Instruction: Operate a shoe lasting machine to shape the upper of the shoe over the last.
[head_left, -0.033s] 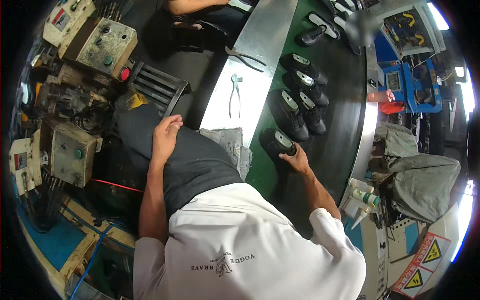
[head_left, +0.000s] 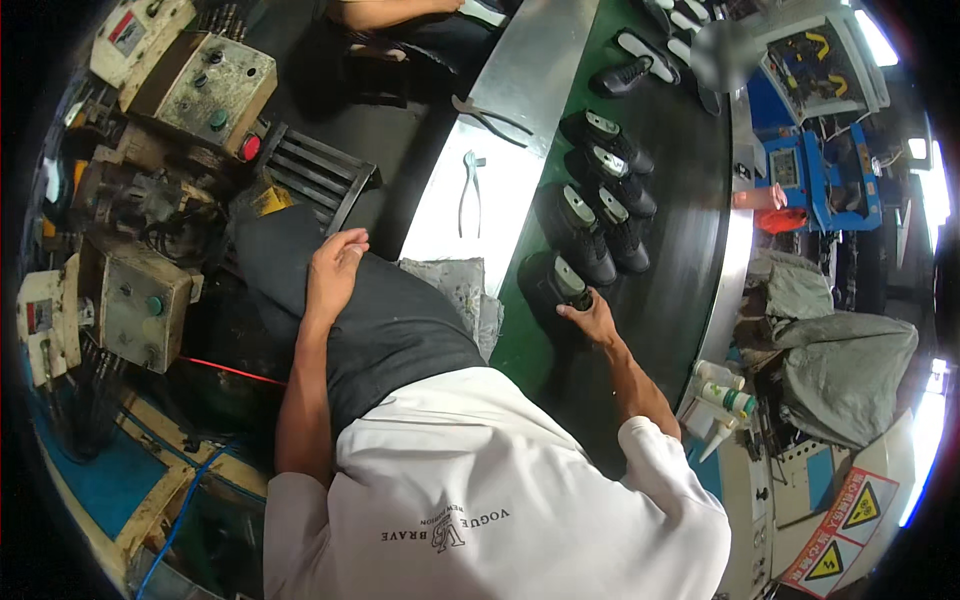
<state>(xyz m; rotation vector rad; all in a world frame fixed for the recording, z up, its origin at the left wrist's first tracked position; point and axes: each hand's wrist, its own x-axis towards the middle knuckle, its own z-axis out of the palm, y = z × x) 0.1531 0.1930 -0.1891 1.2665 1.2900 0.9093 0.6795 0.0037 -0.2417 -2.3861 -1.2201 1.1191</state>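
My right hand [head_left: 592, 318] is closed on the near end of a black shoe [head_left: 540, 277] with a pale last inside. This shoe lies on the green and black conveyor belt [head_left: 620, 400], and my fingers partly cover it. My left hand [head_left: 335, 268] lies on my dark trouser leg with its fingers stretched out and nothing in it. Just beyond the held shoe stand several more black lasted shoes [head_left: 590, 250], close together on the belt. Left of the belt, lasting pincers [head_left: 470, 192] and a second pair of pincers [head_left: 490, 118] lie on the metal ledge [head_left: 430, 215].
A grey cloth [head_left: 445, 280] covers the ledge beside my leg. Worn machine control boxes [head_left: 135, 310] stand at the left, near a dark slatted stool [head_left: 320, 170]. Bottles [head_left: 725, 395] sit past the belt's right edge. Another person's arm [head_left: 395, 12] shows at the top.
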